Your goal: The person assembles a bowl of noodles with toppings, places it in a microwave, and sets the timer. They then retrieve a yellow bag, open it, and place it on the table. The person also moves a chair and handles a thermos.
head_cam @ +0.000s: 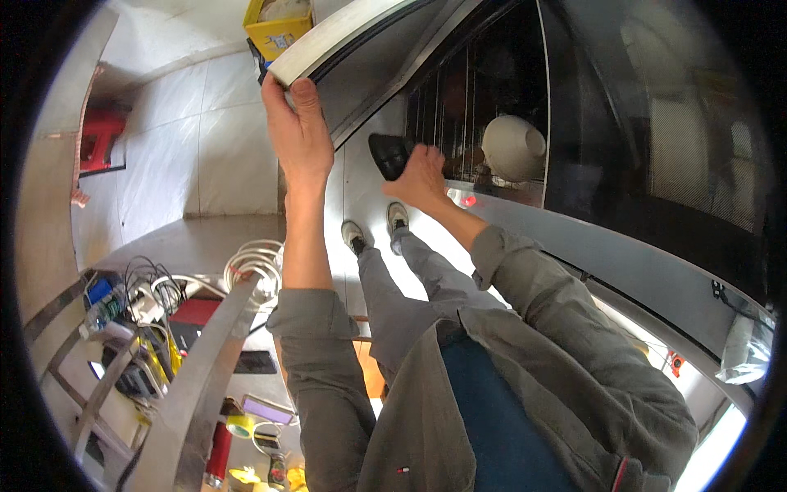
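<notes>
My left hand [301, 132] grips the pale end edge of an open cabinet door [341, 40], thumb on the near face. In front of the cabinet opening, my right hand [421, 178] holds a black dish, seemingly a bowl [388, 155], slightly blurred. Behind those fingers, a wire rack [452, 117] stands inside the dark cabinet. A white bowl [511, 147] rests tilted on its side at the rack, to the right of my right hand. My right fingertips are partly hidden against the dark interior.
A dark glossy panel [652, 141] continues the cabinet front rightward. Beyond the door stands a yellow bin [280, 34]. At lower left, a metal-framed shelf [203, 381] carries coiled white cable [253, 264], a phone [255, 362], tape [240, 425] and clutter. My shoes [355, 237] are on the tiled floor.
</notes>
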The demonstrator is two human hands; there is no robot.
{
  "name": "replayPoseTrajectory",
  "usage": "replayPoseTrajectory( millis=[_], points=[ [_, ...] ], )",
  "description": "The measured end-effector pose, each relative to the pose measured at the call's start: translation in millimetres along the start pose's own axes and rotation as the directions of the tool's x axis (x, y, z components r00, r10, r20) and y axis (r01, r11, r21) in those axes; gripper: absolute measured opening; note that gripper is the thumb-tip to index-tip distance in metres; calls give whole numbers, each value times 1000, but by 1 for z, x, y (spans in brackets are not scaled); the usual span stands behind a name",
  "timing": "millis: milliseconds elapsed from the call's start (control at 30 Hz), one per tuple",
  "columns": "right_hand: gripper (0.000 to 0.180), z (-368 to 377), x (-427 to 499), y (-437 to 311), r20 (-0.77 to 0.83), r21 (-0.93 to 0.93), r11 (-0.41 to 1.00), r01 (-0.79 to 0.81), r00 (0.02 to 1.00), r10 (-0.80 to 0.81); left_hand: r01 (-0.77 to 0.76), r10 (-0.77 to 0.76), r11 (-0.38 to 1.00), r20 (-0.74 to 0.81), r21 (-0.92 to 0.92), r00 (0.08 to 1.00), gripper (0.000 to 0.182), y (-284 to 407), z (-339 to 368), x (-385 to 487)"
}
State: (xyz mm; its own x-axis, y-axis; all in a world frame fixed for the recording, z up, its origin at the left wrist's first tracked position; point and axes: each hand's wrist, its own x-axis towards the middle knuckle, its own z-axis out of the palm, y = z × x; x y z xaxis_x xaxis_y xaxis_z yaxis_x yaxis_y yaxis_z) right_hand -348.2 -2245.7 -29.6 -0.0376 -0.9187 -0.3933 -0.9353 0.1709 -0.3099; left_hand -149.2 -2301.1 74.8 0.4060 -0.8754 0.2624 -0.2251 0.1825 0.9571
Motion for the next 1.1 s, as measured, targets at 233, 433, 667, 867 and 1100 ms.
replayPoseTrajectory(
  millis=[233, 433, 667, 867, 1100],
  points=[
    [40, -57, 134, -22, -338, -782, 619, -76, 886, -317, -12, 12, 1000, 15, 3, 1000, 54, 1, -1, 7],
    [30, -101, 217, 39, -429, -866, 402, -297, 854, -293, 36, -32, 995, 40, -91, 999, 52, 6, 0, 2],
    [33, -108, 269, 90, -460, -859, 326, -394, 875, -154, 122, -117, 988, 55, -97, 992, 58, 9, 1, -15],
    [41, -114, 298, 132, -458, -862, 242, -446, 889, 7, 207, -194, 966, 100, -154, 976, 62, 23, 7, -32],
    [49, -102, 310, 158, -437, -808, 409, -424, 897, 67, 223, -207, 961, 108, -162, 972, 69, 34, 26, -67]
  ],
)
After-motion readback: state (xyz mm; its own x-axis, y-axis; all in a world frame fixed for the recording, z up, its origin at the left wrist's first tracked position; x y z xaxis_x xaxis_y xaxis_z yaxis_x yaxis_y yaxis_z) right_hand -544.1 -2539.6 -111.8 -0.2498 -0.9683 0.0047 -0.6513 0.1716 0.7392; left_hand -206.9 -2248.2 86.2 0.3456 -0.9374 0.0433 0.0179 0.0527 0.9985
